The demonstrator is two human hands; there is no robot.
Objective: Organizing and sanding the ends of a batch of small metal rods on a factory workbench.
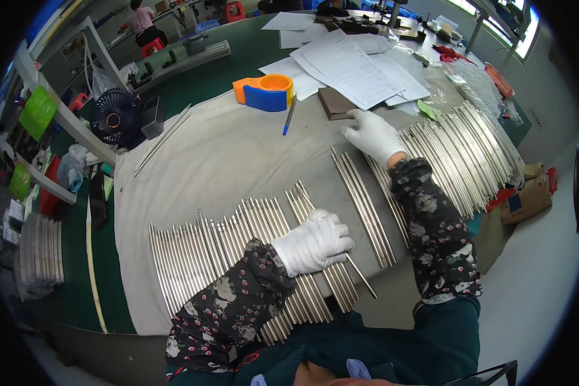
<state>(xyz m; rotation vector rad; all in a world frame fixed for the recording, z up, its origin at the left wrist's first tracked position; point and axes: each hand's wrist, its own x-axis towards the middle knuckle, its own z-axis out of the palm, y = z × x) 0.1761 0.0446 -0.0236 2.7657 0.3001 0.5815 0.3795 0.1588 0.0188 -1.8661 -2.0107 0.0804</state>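
Observation:
My left hand [315,244], in a white glove, is closed around a thin shiny metal rod [361,275]. The rod slants across the row beneath, its near end jutting out past my fingers. Under and beside this hand, many similar rods [193,257] lie side by side on the grey cloth. My right hand [373,136], also gloved, reaches forward over the right side. Its thumb and forefinger are apart, beside the near right corner of a brown rectangular block [334,104]; whether they touch it I cannot tell. A few separate rods [365,209] lie between my hands.
A dense bundle of rods [463,154] lies at the right, partly behind my right forearm. Farther back are paper sheets [347,67], an orange-and-blue tape dispenser [267,93] and a pen [290,116]. A small fan [114,119] and several rods [163,140] are at left.

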